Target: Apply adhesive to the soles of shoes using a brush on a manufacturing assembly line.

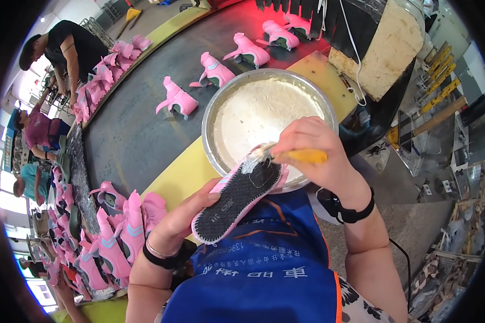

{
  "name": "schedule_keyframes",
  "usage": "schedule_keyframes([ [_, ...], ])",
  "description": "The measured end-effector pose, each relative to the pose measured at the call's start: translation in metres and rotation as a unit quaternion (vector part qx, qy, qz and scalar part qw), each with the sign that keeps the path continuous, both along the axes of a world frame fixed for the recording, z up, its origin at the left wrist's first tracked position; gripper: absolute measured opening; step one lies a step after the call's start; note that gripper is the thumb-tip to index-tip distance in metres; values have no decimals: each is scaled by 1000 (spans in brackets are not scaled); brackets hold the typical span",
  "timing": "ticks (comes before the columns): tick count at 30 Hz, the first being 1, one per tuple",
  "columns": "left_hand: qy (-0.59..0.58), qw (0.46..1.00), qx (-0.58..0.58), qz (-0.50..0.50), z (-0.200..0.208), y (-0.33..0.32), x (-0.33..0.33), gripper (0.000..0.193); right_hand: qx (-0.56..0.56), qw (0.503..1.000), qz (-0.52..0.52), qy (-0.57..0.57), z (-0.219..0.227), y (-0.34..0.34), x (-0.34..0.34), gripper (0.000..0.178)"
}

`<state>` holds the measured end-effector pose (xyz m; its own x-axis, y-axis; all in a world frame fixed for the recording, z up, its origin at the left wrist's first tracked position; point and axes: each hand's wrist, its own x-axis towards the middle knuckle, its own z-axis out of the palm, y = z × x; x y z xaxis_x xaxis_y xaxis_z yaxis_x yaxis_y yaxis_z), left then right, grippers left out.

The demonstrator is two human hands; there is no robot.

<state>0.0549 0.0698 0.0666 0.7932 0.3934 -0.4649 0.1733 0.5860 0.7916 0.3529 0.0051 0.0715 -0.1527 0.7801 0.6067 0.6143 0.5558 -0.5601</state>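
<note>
My left hand (184, 216) grips a pink shoe upper (236, 202), its black, stitched underside turned up and tilted toward me. In my right hand (322, 153) is a brush with a yellow handle (308, 156), closed in my fingers. The brush's pale bristles touch the toe end of the underside, where a wet white smear shows. Just beyond the shoe stands a wide metal basin (208, 125) holding a cream-coloured liquid. The shoe and my right hand cover part of its near rim.
A dark conveyor belt (140, 126) carries several pink shoe uppers (178, 98) toward a red-lit opening. More uppers (129, 226) are heaped at the left. Co-workers (70, 51) stand along the far left side. A pale panel (380, 51) with a hanging white cord rises behind the basin.
</note>
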Motion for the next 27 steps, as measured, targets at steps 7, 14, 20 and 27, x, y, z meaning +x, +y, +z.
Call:
schedule_keyframes([
  [7,8,997,-70,39,9,-6,-9,62,-53,989,-65,118,-12,-9,-4,16],
  [14,-55,995,-74,47,3,-9,-12,70,-27,988,-76,133,-18,-2,-17,12],
  [20,-30,998,7,58,-11,-11,-20,79,-78,962,-173,195,-25,-9,-26,11],
  [27,-54,996,32,65,-21,-19,-17,83,-22,968,-131,214,-27,-9,-41,11],
])
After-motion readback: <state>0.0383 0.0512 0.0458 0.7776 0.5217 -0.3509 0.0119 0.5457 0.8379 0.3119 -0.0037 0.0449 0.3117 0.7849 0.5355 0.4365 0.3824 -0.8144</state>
